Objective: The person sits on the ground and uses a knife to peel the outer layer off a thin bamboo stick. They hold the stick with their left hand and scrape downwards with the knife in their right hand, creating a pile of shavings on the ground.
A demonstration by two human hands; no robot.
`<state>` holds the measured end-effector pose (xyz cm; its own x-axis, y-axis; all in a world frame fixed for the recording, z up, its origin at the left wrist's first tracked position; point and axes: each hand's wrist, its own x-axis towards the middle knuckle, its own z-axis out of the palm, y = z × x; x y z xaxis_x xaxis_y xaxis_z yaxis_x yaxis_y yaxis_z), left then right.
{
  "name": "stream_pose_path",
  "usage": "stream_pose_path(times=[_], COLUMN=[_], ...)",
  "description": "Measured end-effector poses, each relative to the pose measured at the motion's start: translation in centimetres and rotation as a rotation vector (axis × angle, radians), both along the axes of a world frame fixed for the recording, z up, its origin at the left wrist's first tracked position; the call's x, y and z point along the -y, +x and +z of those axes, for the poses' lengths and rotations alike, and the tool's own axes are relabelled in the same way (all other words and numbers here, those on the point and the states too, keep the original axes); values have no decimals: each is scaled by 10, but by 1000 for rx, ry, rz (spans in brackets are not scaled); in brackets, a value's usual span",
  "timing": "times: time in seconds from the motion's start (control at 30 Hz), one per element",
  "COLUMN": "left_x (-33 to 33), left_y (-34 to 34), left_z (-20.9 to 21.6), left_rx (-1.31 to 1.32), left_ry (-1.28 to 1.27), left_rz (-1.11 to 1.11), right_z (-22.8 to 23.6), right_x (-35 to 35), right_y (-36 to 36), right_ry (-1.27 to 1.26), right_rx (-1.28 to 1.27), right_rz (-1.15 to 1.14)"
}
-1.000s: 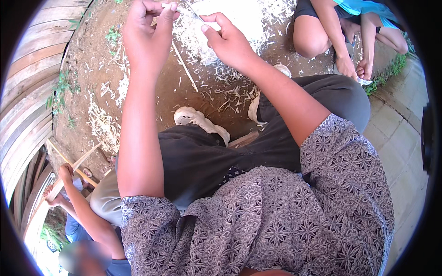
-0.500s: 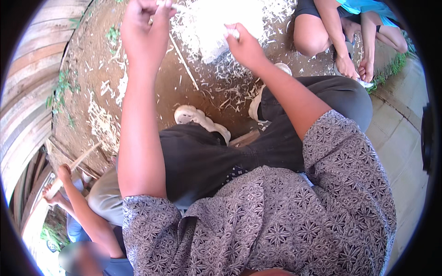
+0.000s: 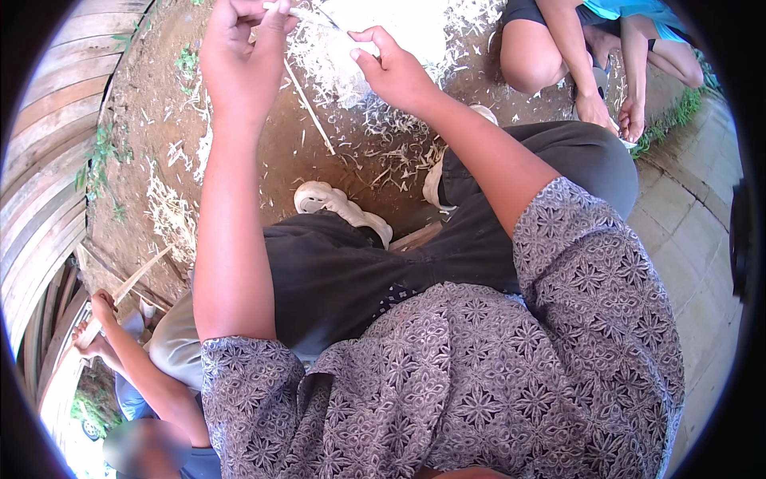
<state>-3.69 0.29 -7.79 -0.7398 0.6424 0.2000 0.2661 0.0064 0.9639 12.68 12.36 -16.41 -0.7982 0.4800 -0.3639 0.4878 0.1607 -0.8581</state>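
At the far side, near the upper edge, the left hand [image 3: 239, 68] pinches a pale strip [image 3: 300, 13] between thumb and forefinger, its other fingers curled. The strip points right, toward the right hand [image 3: 399, 76], whose thumb and forefinger close on a slim tool [image 3: 329, 19] with a thin grey edge. Glare hides much of the tool; I cannot tell whether it touches the strip.

Both hands are above a glaring white patch [image 3: 407, 20] on the ground, too bright to tell whether it is a sheet or a sack. Curled shavings [image 3: 391, 120] lie along its near border, and a smaller heap [image 3: 170, 207] lies farther left on the soil. 1 thin stick [image 3: 309, 112] rests between that heap and the patch.

Nearer, 2 pale shoes [image 3: 339, 209] contain the person's feet, below dark trousers [image 3: 335, 275]. At the near left, 1 co-worker's hands [image 3: 102, 307] grip a long pale slat [image 3: 144, 271]. At the far right, another co-worker's hands [image 3: 610, 116] meet around a small white piece [image 3: 629, 144], beside green grass [image 3: 678, 120].
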Motion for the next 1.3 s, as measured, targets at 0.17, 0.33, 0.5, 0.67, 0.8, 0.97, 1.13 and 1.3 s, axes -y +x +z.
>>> stream_pose_path(times=[0.17, 0.33, 0.5, 0.67, 0.8, 0.97, 1.13, 1.3], left_x=[2, 2, 0, 1, -1, 7, 15, 10], left_y=[-6, -6, -6, -10, -12, -8, -16, -11], left_z=[4, 3, -1, -2, -1, 1, -4, -6], left_rx=[2, -20, -8, 9, 10, 1, 59, 26], left_ry=[9, 2, 22, 38, 42, 16, 27, 10], left_rz=[21, 27, -1, 1, -1, 19, 53, -22], right_z=[-49, -8, 11, 15, -11, -58, -8, 19], right_x=[-1, -7, 8, 6, -2, -5, 1, 5], right_y=[32, 11, -11, -8, 6, 19, 11, -10], right_ry=[167, 10, -121, -39, 44, 89, -16, -221], right_rx=[156, 32, -99, -33, 54, 82, 71, -17], right_rz=[-27, -162, -102, -18, -5, -81, -56, -83])
